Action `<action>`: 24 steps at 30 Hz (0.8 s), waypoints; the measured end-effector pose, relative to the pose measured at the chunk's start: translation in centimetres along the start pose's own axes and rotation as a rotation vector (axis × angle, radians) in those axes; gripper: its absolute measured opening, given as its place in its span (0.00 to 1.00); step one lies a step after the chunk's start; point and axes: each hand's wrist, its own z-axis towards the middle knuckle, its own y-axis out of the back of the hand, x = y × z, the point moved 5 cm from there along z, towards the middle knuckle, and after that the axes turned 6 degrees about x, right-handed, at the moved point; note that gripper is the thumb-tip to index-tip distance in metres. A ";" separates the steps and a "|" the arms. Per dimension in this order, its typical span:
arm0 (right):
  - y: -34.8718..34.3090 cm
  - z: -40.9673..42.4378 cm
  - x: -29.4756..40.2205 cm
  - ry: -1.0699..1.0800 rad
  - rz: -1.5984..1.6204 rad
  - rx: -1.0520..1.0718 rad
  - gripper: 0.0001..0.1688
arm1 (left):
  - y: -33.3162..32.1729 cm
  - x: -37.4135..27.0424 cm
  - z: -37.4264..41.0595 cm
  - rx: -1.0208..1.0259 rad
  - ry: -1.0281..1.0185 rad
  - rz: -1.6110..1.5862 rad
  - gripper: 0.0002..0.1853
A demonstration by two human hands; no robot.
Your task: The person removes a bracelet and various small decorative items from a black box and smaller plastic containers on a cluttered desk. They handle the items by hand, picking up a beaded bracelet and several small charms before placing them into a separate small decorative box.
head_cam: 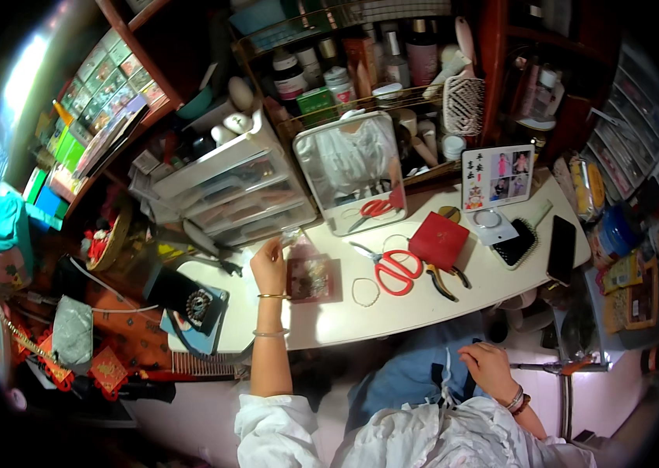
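Note:
My left hand (268, 269) is over the left part of the white desk (329, 324), its fingertips together beside a small clear bag (294, 238); whether they pinch it cannot be told. Just right of the wrist sits a pink open box (310, 278) with small beads or trinkets. A thin beaded bracelet (365, 292) lies farther right, then red-handled scissors (397, 272), a red square box (439, 241) and pliers with black-and-yellow handles (446, 283). My right hand (488, 365) rests near my lap, below the desk edge, fingers loosely bent, with no object visible in it.
A tilted mirror (352, 172) stands at the back beside a clear-drawer organizer (241, 196). On the right are a photo stand (497, 175), a black hairbrush (516, 243) and a phone (561, 248). A black tray with bracelets (198, 307) lies at the left edge.

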 end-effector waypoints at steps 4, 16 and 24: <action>1.2 1.2 1.7 0.007 -0.020 -0.045 0.06 | -0.7 0.2 -0.7 0.093 -0.095 0.023 0.14; -1.2 14.2 9.3 0.281 0.029 -0.130 0.04 | 0.9 -10.4 -14.4 0.016 -0.161 -0.139 0.16; -2.3 22.1 8.4 0.374 -0.552 -0.290 0.04 | -1.1 -10.9 -16.6 0.166 0.058 -0.385 0.14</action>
